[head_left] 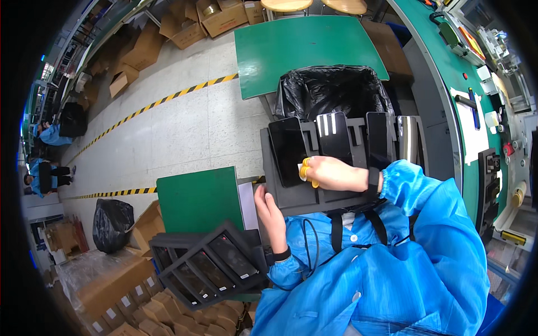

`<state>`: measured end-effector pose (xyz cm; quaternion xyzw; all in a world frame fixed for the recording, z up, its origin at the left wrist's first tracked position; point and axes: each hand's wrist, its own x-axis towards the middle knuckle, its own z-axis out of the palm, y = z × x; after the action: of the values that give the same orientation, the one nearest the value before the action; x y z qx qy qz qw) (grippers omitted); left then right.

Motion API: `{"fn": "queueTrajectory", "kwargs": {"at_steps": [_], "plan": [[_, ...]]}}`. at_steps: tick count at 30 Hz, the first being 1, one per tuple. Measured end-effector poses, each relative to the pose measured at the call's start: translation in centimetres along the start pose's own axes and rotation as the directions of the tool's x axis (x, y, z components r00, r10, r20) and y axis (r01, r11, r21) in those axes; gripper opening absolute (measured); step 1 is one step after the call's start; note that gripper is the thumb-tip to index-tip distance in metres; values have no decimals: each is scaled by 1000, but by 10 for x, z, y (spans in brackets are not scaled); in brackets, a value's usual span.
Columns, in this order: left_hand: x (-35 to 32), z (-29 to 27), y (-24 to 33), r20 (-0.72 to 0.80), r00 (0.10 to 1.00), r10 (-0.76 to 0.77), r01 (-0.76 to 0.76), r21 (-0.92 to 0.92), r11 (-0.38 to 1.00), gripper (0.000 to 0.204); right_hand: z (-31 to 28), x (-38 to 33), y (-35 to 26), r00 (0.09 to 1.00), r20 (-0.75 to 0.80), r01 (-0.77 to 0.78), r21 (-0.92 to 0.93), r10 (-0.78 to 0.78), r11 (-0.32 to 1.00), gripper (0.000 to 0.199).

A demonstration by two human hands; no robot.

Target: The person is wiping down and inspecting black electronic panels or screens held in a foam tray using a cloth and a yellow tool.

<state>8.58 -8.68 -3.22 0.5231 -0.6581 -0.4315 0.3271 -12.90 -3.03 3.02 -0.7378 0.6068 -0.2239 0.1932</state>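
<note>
My left hand (pixel 269 215) grips the near left edge of a dark grey foam tray (pixel 286 196) that I hold in front of my chest. Several black phones lie in its slots, one at the left (pixel 287 148), then another with white stripes of glare (pixel 334 137), then two more to the right. My right hand (pixel 330 172), with yellow finger cots on its fingertips, rests on the tray and pinches a small white piece at the lower edge of the leftmost phone. Both my arms are in blue smock sleeves with black wrist straps.
A second grey tray (pixel 210 269) with phones lies at my lower left beside a green table (pixel 196 199). A bin lined with a black bag (pixel 330 89) stands behind the tray, a green table (pixel 302 47) beyond it. Cardboard boxes surround the floor; a workbench (pixel 476 84) runs along the right. Seated people in blue are far left.
</note>
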Motion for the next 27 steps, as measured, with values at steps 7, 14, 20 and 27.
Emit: {"fn": "queueTrajectory", "kwargs": {"at_steps": [7,14,20,27], "plan": [[12,-8,7,278,959,58,-55,-19,998,37,-32,57,63,941,-308,-163,-60,137,985,20],[8,-5,3,246,967,68,-50,-78,996,39,-16,39,24,997,-71,-40,-7,40,999,19],[9,-4,5,248,967,58,-31,-112,993,38,11,43,18,992,-106,59,-85,-68,995,13],[7,-5,0,236,971,36,-2,-142,990,38,-16,89,58,959,-281,-53,-72,30,996,14]]}}
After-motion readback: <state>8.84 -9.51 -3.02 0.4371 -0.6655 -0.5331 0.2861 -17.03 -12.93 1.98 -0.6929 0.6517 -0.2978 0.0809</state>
